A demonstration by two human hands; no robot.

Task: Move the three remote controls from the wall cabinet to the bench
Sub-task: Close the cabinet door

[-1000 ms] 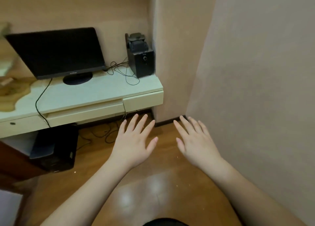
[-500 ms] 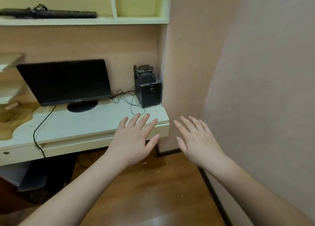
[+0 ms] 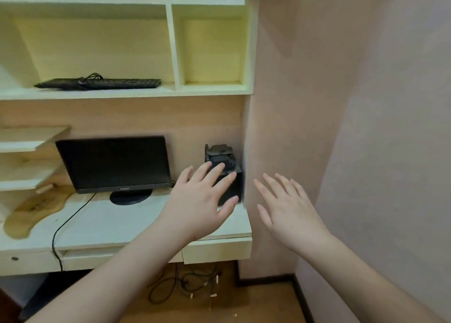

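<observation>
Two bare hands hover palm-down over the near edge of a pale desk (image 3: 102,225), fingers straight and spread, holding nothing. The left hand (image 3: 197,200) hangs in front of a black speaker (image 3: 225,166) at the desk's right end; whether it touches the speaker cannot be told. The right hand (image 3: 290,213) floats just beside the pink wall (image 3: 366,127), apart from the left, with a clear gap between them.

Below them, loose cables (image 3: 185,286) lie tangled on the wooden floor under the desk. On the desk, further back, a dark monitor (image 3: 113,163) stands on its round foot, its lead trailing off the near edge. A flat wooden board (image 3: 34,209) lies at the far left.

Above and furthest away, the wall cabinet (image 3: 170,42) shows open pale-yellow compartments. A black keyboard (image 3: 97,83) with its cord bundled on top rests on the wide left shelf; the small right compartment holds nothing visible.

None of the three remote controls can be seen anywhere in this view, and neither can the bench. That suggests the search-and-reach stage, with nothing carried over as far as this view shows. The next move probably calls for finding the remotes, perhaps in a cabinet section outside the view, higher up or to the left, then lifting a hand to the shelf and closing its fingers round the first one.
</observation>
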